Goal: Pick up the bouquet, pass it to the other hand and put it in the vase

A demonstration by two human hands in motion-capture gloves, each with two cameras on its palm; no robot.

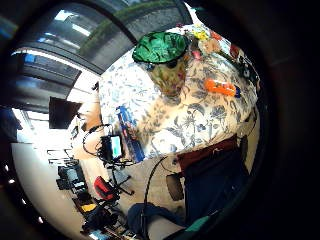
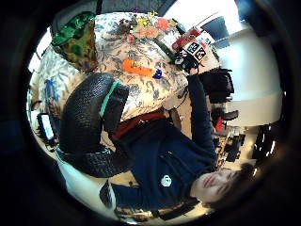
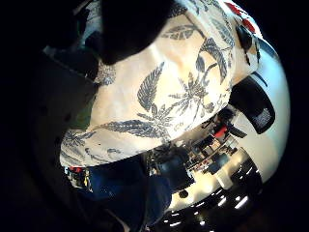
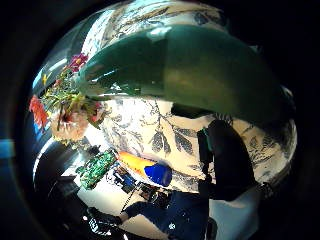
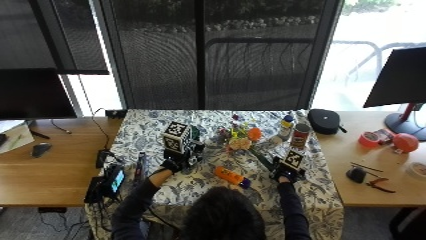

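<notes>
Outside view: the bouquet (image 5: 241,137) lies flat on the leaf-print tablecloth (image 5: 200,185), long axis diagonal, blooms toward the window, green stem (image 4: 190,65) ending under my right hand (image 5: 286,172), whose grip I cannot tell, while my left hand (image 5: 174,162), fingers curled and empty, hovers near the mottled green-rimmed vase (image 1: 165,57).

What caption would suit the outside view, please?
Person at a floral-clothed table, bouquet lying between both hands.
</notes>
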